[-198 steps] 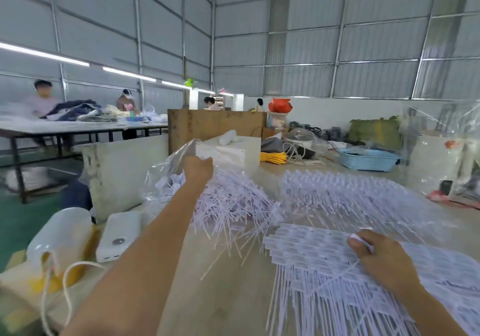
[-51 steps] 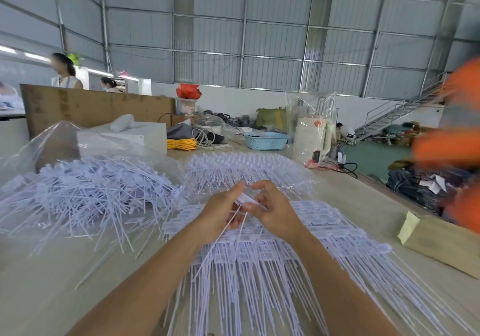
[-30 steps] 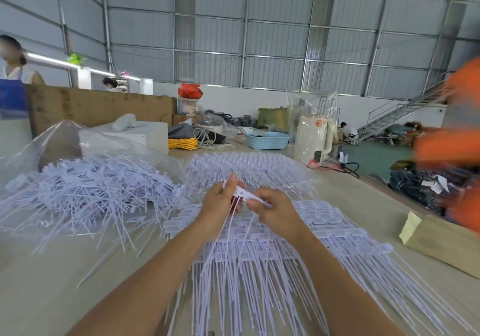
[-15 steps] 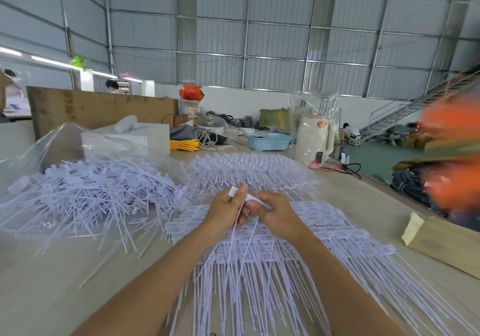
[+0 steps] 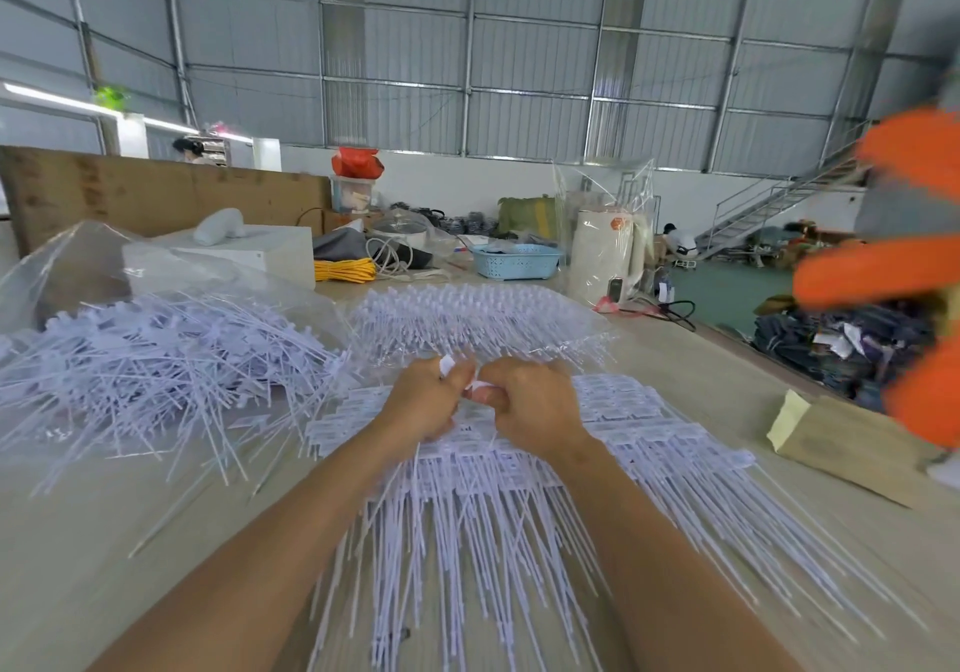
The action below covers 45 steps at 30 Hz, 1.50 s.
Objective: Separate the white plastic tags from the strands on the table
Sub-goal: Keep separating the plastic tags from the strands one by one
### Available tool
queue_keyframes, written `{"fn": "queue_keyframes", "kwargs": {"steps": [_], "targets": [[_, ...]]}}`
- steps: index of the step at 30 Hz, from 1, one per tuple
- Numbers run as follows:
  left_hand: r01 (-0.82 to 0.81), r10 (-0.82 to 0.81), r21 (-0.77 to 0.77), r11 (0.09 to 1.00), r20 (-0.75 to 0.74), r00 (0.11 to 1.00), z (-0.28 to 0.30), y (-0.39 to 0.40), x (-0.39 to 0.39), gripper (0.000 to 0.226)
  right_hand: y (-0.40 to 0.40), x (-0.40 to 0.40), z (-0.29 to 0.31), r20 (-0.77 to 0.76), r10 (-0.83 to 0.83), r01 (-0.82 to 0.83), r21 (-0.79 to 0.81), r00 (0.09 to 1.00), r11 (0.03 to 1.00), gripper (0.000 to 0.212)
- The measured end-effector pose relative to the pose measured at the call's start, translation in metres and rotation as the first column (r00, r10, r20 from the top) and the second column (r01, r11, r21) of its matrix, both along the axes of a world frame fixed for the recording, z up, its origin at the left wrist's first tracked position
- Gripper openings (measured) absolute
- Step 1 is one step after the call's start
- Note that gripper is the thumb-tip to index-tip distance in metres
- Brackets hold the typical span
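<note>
My left hand (image 5: 423, 403) and my right hand (image 5: 530, 409) meet over the middle of the table, fingers curled. Between them they pinch a small white plastic tag piece (image 5: 448, 365), which sticks up above my left fingers, and thin strands hang down from the hands. Below them lies a wide sheet of joined white tags with long strands (image 5: 519, 489) fanning toward me. A loose heap of separated white tags (image 5: 156, 364) lies at the left on a clear plastic bag (image 5: 78, 260). Another fan of joined tags (image 5: 478, 315) lies farther back.
A brown paper packet (image 5: 852, 442) lies at the right table edge. A blurred orange shape (image 5: 904, 276) moves at the far right. At the back stand a white box (image 5: 260, 255), yellow cord (image 5: 345, 270), a blue basket (image 5: 517, 260) and a wrapped white appliance (image 5: 605, 255).
My hands have come lower and closer together, with the tag piece now bent up between them. The camera has tilted slightly; the orange shape at the right has shifted.
</note>
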<state>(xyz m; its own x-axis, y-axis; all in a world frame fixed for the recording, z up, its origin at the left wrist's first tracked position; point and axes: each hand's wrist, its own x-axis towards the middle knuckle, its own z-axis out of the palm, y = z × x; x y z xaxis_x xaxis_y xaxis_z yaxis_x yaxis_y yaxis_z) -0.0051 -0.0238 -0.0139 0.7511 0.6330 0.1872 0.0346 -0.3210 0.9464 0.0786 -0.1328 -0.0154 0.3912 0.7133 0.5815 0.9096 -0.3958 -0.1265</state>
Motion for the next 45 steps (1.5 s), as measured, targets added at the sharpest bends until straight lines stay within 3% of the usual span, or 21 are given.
{"fn": "queue_keyframes", "kwargs": {"steps": [3, 5, 7, 9, 16, 18, 22, 25, 27, 32, 34, 38, 42, 45], "targets": [[0.104, -0.101, -0.265, 0.959, 0.024, 0.995, 0.009, 0.002, -0.004, 0.028, -0.007, 0.011, 0.002, -0.037, 0.023, -0.018, 0.141, 0.999, 0.99, 0.033], [0.19, -0.157, -0.438, 0.879, 0.111, 0.981, 0.016, 0.009, -0.009, 0.027, -0.018, 0.026, 0.004, -0.315, 0.089, 0.037, 0.374, 0.945, 0.927, 0.036], [0.256, -0.159, -0.536, 0.804, 0.22, 0.962, 0.017, 0.017, -0.011, 0.031, -0.027, 0.035, 0.007, -0.58, 0.349, 0.15, 0.643, 0.736, 0.751, 0.034], [0.245, -0.126, -0.535, 0.808, 0.251, 0.96, 0.011, 0.019, -0.01, 0.032, -0.03, 0.034, 0.012, -0.666, 0.527, 0.235, 0.711, 0.529, 0.663, 0.028], [0.21, -0.122, -0.487, 0.848, 0.206, 0.971, 0.002, 0.012, -0.004, 0.027, -0.026, 0.023, 0.022, -0.652, 0.748, 0.116, 0.758, 0.122, 0.642, 0.018], [0.204, -0.142, -0.459, 0.865, 0.166, 0.976, 0.002, 0.008, -0.003, 0.031, -0.023, 0.019, 0.02, -0.689, 0.713, 0.033, 0.722, 0.129, 0.691, 0.014], [0.268, -0.208, -0.486, 0.832, 0.175, 0.962, 0.001, -0.002, -0.001, 0.06, -0.007, 0.003, 0.014, -0.747, 0.598, -0.154, 0.58, 0.291, 0.8, 0.028], [0.384, -0.299, -0.506, 0.772, 0.244, 0.922, 0.003, -0.002, -0.002, 0.081, 0.002, -0.004, 0.01, -0.708, 0.547, -0.14, 0.549, 0.446, 0.824, 0.024], [0.431, -0.329, -0.5, 0.751, 0.283, 0.901, 0.004, -0.001, -0.004, 0.087, 0.005, -0.005, 0.008, -0.696, 0.532, -0.09, 0.564, 0.483, 0.821, 0.016], [0.26, -0.19, -0.265, 0.929, 0.261, 0.946, -0.004, -0.005, 0.0, 0.03, 0.004, -0.006, 0.009, -0.678, 0.465, -0.075, 0.521, 0.569, 0.85, 0.013], [0.249, -0.177, -0.238, 0.939, 0.284, 0.942, -0.006, -0.006, 0.001, 0.029, 0.003, -0.006, 0.01, -0.664, 0.428, -0.089, 0.48, 0.612, 0.872, 0.009], [0.213, -0.15, -0.2, 0.956, 0.287, 0.946, -0.004, -0.006, -0.001, 0.027, 0.0, -0.004, 0.009, -0.677, 0.425, -0.118, 0.451, 0.601, 0.885, 0.006], [0.182, -0.121, -0.204, 0.962, 0.278, 0.953, -0.006, -0.007, 0.001, 0.03, -0.002, -0.002, 0.008, -0.659, 0.369, -0.144, 0.37, 0.656, 0.918, 0.024], [0.197, -0.13, -0.207, 0.958, 0.301, 0.945, -0.006, -0.007, 0.001, 0.031, -0.003, -0.002, 0.007, -0.685, 0.362, -0.169, 0.335, 0.632, 0.927, 0.029]]}}
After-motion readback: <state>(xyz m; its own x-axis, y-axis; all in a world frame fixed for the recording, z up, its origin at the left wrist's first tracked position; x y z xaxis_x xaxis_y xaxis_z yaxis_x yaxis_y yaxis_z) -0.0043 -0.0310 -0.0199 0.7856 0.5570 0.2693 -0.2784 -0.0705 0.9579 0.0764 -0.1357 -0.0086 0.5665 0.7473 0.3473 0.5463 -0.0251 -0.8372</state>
